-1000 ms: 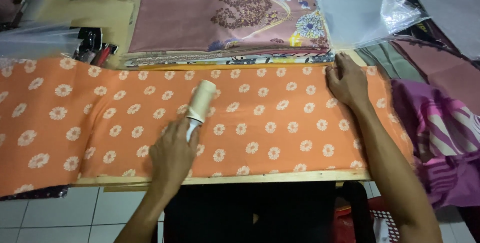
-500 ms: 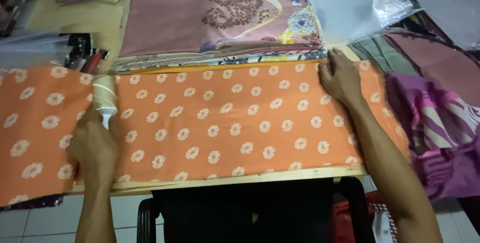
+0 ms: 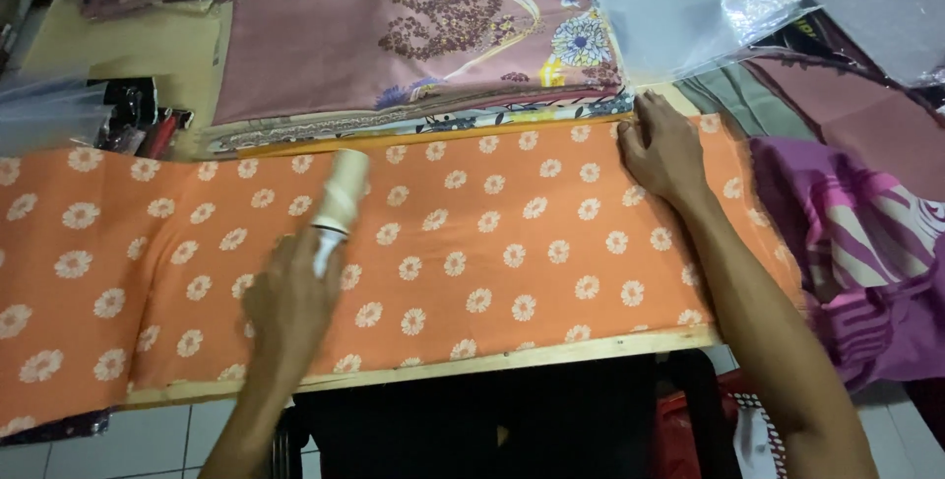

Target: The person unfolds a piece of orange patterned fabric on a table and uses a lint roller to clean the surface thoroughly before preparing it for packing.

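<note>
The lint roller (image 3: 340,198) lies on the orange flowered cloth (image 3: 492,243), left of centre, its long axis tilted toward the upper right. The left hand (image 3: 290,307) grips its handle from below; the right hand (image 3: 664,154) presses flat, fingers spread, at the cloth's upper right edge on the desk (image 3: 551,353).

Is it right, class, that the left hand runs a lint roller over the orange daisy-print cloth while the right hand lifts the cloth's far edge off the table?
No. The head view shows the right hand pressed flat on the orange cloth, not lifting it. The left hand does hold the lint roller.

Likely textile workshop, stacked fabrics (image 3: 413,36), plastic bags (image 3: 669,6)
</note>
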